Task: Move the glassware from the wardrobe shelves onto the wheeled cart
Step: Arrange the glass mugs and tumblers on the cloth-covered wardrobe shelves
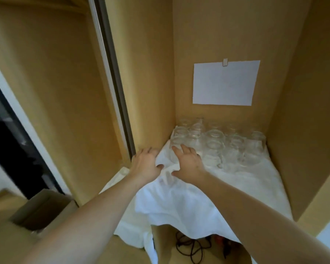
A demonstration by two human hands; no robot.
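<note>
Several clear glasses stand crowded together at the back of a wardrobe shelf, on a white cloth that covers the shelf and hangs over its front edge. My left hand reaches in at the shelf's left side, fingers spread, over the cloth's back left corner. My right hand stretches forward with straight fingers, its fingertips at the nearest glass on the left. Neither hand holds anything. No cart is in view.
The wardrobe's wooden side walls close in the shelf left and right. A white sheet of paper hangs on the back wall. A sliding door rail runs at left. An open cardboard box and black cables lie below.
</note>
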